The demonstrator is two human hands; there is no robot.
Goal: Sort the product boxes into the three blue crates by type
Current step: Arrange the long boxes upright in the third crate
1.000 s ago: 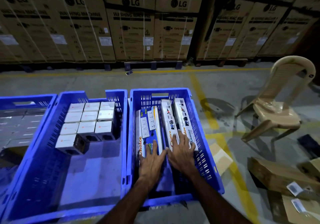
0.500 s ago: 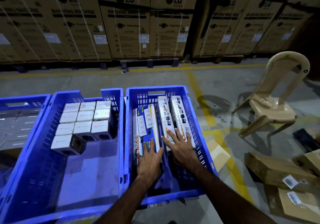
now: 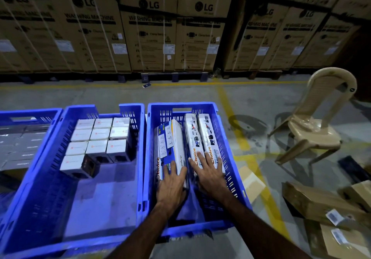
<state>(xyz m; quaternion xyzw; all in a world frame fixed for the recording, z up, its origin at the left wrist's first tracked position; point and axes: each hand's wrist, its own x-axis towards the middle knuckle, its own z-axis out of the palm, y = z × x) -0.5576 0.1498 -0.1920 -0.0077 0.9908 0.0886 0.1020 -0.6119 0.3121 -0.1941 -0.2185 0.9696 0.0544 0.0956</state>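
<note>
Three blue crates stand side by side on the floor. The right crate [image 3: 226,138] holds several long white and blue "Choice" power strip boxes [image 3: 170,138] lying lengthwise. My left hand [image 3: 171,184] lies flat with straight fingers on the near end of the left boxes. My right hand [image 3: 208,172] presses flat on the two white boxes [image 3: 200,130] at the right. The middle crate [image 3: 50,158] holds several small white cube boxes [image 3: 98,136] packed at its far end. The left crate [image 3: 30,114] holds grey flat boxes [image 3: 18,148].
Stacked LG washing machine cartons [image 3: 148,32] line the back wall. A beige plastic chair [image 3: 315,126] stands at the right. Brown cardboard boxes [image 3: 321,204] and a flat carton [image 3: 251,182] lie on the floor right of the crate. Yellow floor lines [image 3: 239,138] run past.
Both hands stay flat on the long boxes in the right crate and have shifted only slightly; the left boxes sit a little straighter. My view has tilted slightly.
</note>
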